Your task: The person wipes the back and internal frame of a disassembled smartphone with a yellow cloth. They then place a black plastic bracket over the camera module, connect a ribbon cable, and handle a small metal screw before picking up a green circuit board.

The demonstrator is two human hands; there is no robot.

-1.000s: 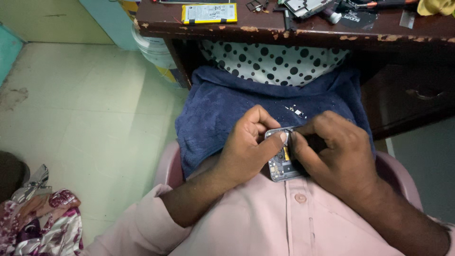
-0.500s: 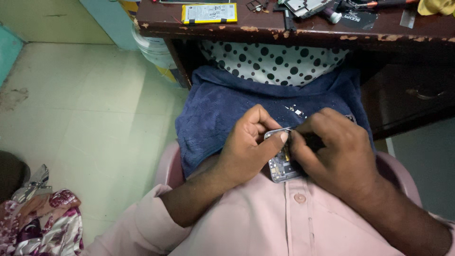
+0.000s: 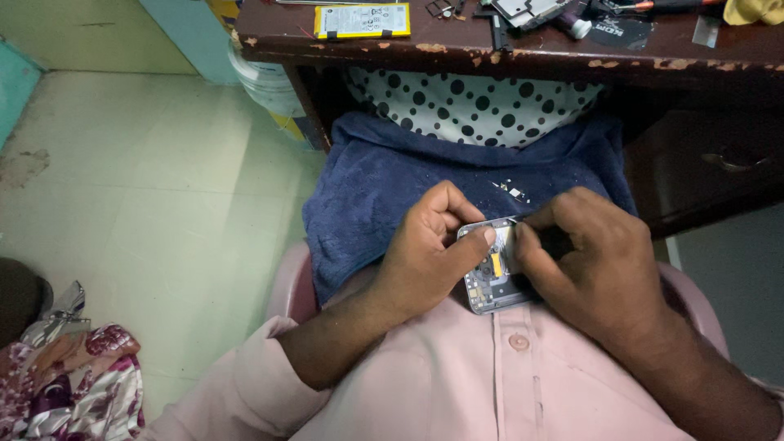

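An opened phone (image 3: 492, 279) with its back off lies in my lap, its grey inner frame and small parts showing. My left hand (image 3: 429, 249) grips its left edge, thumb pressed on the top. My right hand (image 3: 594, 263) covers the phone's right side, its fingertips pinched on a small part inside near the top. Whether a tool is in those fingers is hidden. A dark blue towel (image 3: 384, 180) is spread over my knees beneath the phone. A few tiny loose parts (image 3: 512, 190) rest on the towel just beyond my hands.
A worn brown desk (image 3: 523, 51) crosses the top, carrying a yellow-edged phone battery (image 3: 363, 20), tools and phone pieces. A polka-dot cloth (image 3: 474, 104) hangs under it. A drawer (image 3: 719, 159) is at the right. A pink chair (image 3: 286, 286) holds me. Patterned fabric (image 3: 73, 384) lies on the floor at the left.
My hands stay on the phone in nearly the same place. The right fingertips have shifted slightly at the phone's top edge.
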